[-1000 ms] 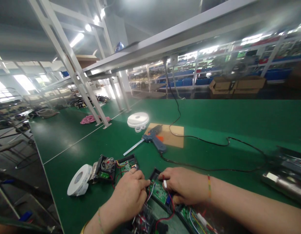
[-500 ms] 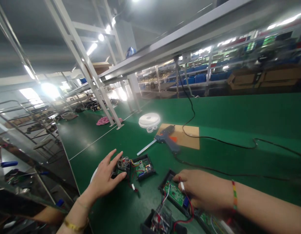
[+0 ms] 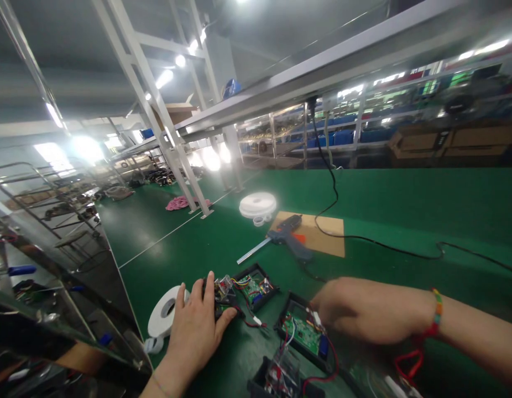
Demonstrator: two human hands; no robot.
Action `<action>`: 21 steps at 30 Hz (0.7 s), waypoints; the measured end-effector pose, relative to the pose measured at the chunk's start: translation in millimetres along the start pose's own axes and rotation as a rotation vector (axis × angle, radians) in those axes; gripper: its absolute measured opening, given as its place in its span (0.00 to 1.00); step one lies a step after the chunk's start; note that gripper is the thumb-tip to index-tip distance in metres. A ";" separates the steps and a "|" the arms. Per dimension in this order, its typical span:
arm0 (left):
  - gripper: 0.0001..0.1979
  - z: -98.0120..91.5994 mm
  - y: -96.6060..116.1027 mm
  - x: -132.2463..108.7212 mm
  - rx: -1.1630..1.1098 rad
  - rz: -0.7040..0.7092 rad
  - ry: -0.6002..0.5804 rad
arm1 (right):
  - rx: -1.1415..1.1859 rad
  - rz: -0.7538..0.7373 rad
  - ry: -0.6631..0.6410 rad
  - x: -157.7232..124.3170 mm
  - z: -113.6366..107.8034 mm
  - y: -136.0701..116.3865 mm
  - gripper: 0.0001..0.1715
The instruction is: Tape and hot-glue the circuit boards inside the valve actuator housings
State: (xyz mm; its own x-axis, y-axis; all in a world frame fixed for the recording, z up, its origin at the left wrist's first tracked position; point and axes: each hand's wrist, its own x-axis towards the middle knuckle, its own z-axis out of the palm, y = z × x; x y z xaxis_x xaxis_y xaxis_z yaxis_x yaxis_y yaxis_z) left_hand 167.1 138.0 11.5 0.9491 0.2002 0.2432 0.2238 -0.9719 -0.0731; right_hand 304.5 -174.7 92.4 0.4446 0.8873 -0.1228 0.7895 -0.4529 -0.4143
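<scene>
My left hand [image 3: 198, 323] lies with fingers spread against a black housing with a clear part [image 3: 225, 290]. Joined to it by wires is a black tray with a green circuit board [image 3: 256, 287]. My right hand [image 3: 351, 309] is blurred, its fingers curled and partly hidden, beside a second black tray with a green board [image 3: 303, 334]. Red and black wires run from that tray to a housing with a clear cover [image 3: 281, 373] at the bottom. Another blurred assembly [image 3: 376, 381] is below my right hand.
A glue gun [image 3: 291, 237] with a clear stick lies partly on a brown board [image 3: 328, 235]. White tape rolls [image 3: 258, 204] stand behind it; another roll [image 3: 160, 318] is left of my left hand. A black cable [image 3: 384, 246] crosses the green table [image 3: 426, 204].
My left hand has moved right, pushing against the left assembly, which has shifted right. The white roll beside it shows more fully. My right hand has come away from the board in the second tray.
</scene>
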 end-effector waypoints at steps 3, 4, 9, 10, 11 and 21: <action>0.42 -0.9 18.5 -15.9 0.023 -0.121 -0.033 | -0.032 0.036 -0.023 13.2 -6.7 -2.3 0.13; 0.42 0.5 22.9 -20.8 0.002 -0.147 -0.042 | -0.054 0.055 0.012 20.6 -6.5 -4.0 0.13; 0.46 14.7 25.4 -41.5 -0.143 -0.173 -0.036 | -0.081 0.007 0.033 68.3 10.1 -12.5 0.16; 0.46 16.5 22.4 -44.4 -0.172 -0.163 -0.044 | -0.086 -0.010 0.006 77.7 14.5 -12.4 0.21; 0.47 16.9 18.9 -46.5 -0.201 -0.151 -0.061 | -0.093 -0.025 -0.023 86.5 18.8 -11.4 0.28; 0.25 -35.7 37.8 13.5 -0.351 0.184 -0.125 | -0.171 -0.096 -0.107 120.0 42.2 -7.5 0.51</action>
State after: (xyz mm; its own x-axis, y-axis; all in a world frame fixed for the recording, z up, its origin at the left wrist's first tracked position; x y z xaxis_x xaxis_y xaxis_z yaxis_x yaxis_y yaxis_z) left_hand 180.5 99.6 46.5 0.9907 0.0120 0.1355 -0.0204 -0.9718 0.2348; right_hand 334.1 -61.2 42.7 0.3239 0.9269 -0.1895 0.8902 -0.3664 -0.2708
